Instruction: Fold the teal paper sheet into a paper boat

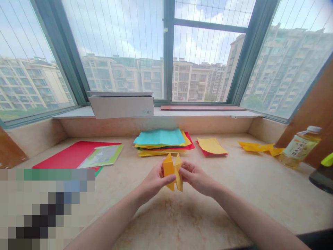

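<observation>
Bright daylight pours in through the window point(166, 52) — sky and clouds glare near white up there. Below the window the stone ledge point(260, 187) is evenly lit, shadows soft and faint. Wide-angle bend shows either side of the window, frames leaning outward. Below and left of the window, a pixelated patch point(47, 208) blanks the corner — the rest stays reasonably sharp
</observation>
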A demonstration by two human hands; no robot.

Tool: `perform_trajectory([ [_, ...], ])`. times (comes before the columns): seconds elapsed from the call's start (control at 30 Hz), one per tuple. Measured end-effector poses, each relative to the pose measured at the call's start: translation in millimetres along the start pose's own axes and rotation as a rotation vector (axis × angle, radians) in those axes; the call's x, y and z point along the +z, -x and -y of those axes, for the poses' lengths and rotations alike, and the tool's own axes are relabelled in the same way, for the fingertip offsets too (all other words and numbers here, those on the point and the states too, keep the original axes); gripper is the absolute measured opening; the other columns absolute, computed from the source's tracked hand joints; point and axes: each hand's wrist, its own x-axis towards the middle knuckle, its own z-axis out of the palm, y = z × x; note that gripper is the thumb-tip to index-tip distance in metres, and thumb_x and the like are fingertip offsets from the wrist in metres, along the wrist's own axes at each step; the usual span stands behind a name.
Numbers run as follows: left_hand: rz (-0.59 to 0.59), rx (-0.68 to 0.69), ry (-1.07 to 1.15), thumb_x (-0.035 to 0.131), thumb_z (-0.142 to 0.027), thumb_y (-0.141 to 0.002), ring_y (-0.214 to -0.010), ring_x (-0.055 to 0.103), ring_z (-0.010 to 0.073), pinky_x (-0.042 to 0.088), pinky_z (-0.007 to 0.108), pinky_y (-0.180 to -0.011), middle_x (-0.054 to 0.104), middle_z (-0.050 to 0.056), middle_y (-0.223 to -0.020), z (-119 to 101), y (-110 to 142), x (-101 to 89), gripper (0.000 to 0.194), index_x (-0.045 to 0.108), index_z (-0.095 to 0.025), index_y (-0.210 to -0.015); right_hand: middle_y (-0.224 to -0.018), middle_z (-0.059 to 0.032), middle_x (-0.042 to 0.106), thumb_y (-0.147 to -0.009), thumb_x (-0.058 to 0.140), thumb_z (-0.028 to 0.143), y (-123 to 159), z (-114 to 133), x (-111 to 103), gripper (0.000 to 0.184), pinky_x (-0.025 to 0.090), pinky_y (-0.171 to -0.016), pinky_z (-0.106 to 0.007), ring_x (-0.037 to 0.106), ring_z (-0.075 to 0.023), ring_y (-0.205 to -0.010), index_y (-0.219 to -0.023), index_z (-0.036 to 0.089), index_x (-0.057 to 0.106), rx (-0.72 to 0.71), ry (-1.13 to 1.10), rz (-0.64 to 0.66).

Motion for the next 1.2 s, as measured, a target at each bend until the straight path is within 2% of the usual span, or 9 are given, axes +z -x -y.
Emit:
perform_trajectory([
  [0.07, -0.055, -0.022, 0.034, 0.08, -0.037, -0.075, -0.096, 0.066, 0.0242, 0.051, 0.032, -0.081, 0.07, 0.011, -0.109, -0.6, 1.2, 0.3, 0.061, 0.056, -0.017, -0.126, -0.094, -0.0047, 0.068, -0.087, 0.065, 0.05, 1.3, -0.5, -1.1, 0.034, 0.051, -0.078, -0.032, 0.065, -0.017, -0.084, -0.103, 0.02, 0.063, 0.007, -0.007, -0.003],
  [0.17, -0.132, -0.037, 0.071, 0.079, -0.038, -0.075, -0.082, 0.067, 0.02, 0.051, 0.028, -0.072, 0.072, 0.01, -0.099, -2.0, 0.8, -0.3, 0.05, 0.062, -0.014, -0.115, -0.091, -0.0033, 0.066, -0.087, 0.066, 0.051, 0.1, 0.1, -9.0, 0.033, 0.05, -0.075, -0.031, 0.062, -0.016, -0.08, -0.098, 0.02, 0.062, -0.034, 0.044, -0.118],
  [0.27, -0.194, 0.024, 0.106, 0.081, -0.035, -0.074, -0.087, 0.067, 0.0205, 0.052, 0.03, -0.078, 0.071, 0.01, -0.104, -4.0, -1.7, 0.0, 0.045, 0.063, -0.014, -0.11, -0.09, -0.003, 0.067, -0.085, 0.067, 0.051, -2.6, 1.2, -14.2, 0.033, 0.05, -0.077, -0.032, 0.062, -0.0172, -0.081, -0.098, 0.021, 0.063, -0.113, 0.12, -0.248],
  [0.37, -0.219, 0.067, 0.105, 0.081, -0.033, -0.073, -0.093, 0.066, 0.0216, 0.052, 0.033, -0.083, 0.07, 0.01, -0.109, -5.3, -4.4, -0.1, 0.048, 0.061, -0.014, -0.113, -0.09, -0.0029, 0.068, -0.086, 0.066, 0.05, -3.7, 2.3, -13.9, 0.031, 0.049, -0.081, -0.033, 0.063, -0.0179, -0.083, -0.101, 0.022, 0.064, -0.179, 0.158, -0.297],
  [0.5, -0.298, 0.133, -0.018, 0.082, -0.033, -0.072, -0.085, 0.064, 0.0176, 0.052, 0.028, -0.077, 0.068, 0.005, -0.098, -3.7, -5.0, -3.4, 0.048, 0.058, -0.016, -0.109, -0.095, -0.0029, 0.068, -0.087, 0.066, 0.046, -0.4, 3.5, -13.9, 0.029, 0.049, -0.079, -0.03, 0.062, -0.017, -0.084, -0.103, 0.022, 0.064, -0.135, 0.124, -0.247],
  [0.67, -0.276, 0.174, -0.253, 0.081, -0.033, -0.072, -0.075, 0.057, 0.0129, 0.048, 0.023, -0.069, 0.062, -0.001, -0.084, 3.2, -1.5, -5.2, 0.041, 0.059, -0.016, -0.102, -0.088, -0.0053, 0.067, -0.09, 0.059, 0.055, 6.8, 5.7, -14.7, 0.04, 0.048, -0.071, -0.029, 0.061, -0.0168, -0.076, -0.094, 0.016, 0.068, 0.059, 0.141, 0.01],
  [0.93, -0.177, 0.145, 0.027, 0.083, -0.03, -0.07, -0.079, 0.068, 0.0181, 0.055, 0.028, -0.072, 0.07, 0.004, -0.095, -0.7, -1.7, -3.7, 0.055, 0.049, -0.019, -0.113, -0.081, -0.0044, 0.069, -0.085, 0.066, 0.053, 6.4, 14.1, -13.0, 0.038, 0.047, -0.064, -0.026, 0.06, -0.0145, -0.07, -0.089, 0.016, 0.073, 0.013, 0.211, -0.116],
  [1.07, -0.201, 0.146, 0.096, 0.084, -0.03, -0.07, -0.092, 0.072, 0.0249, 0.058, 0.033, -0.079, 0.072, 0.009, -0.105, -6.6, -3.7, -3.4, 0.062, 0.049, -0.019, -0.12, -0.062, -0.0008, 0.063, -0.082, 0.069, 0.053, 5.3, 14.2, -12.3, 0.037, 0.04, -0.048, -0.024, 0.05, -0.0099, -0.05, -0.079, 0.016, 0.075, -0.021, 0.213, -0.235],
  [1.2, -0.257, 0.126, 0.113, 0.082, -0.034, -0.073, -0.095, 0.072, 0.0266, 0.057, 0.038, -0.085, 0.074, 0.01, -0.105, -7.0, -5.7, -4.1, 0.052, 0.055, -0.016, -0.113, -0.079, -0.0045, 0.073, -0.081, 0.071, 0.051, 4.8, 14.9, -6.5, 0.034, 0.052, -0.067, -0.032, 0.063, -0.0168, -0.066, -0.091, 0.019, 0.078, -0.071, 0.132, -0.293],
])
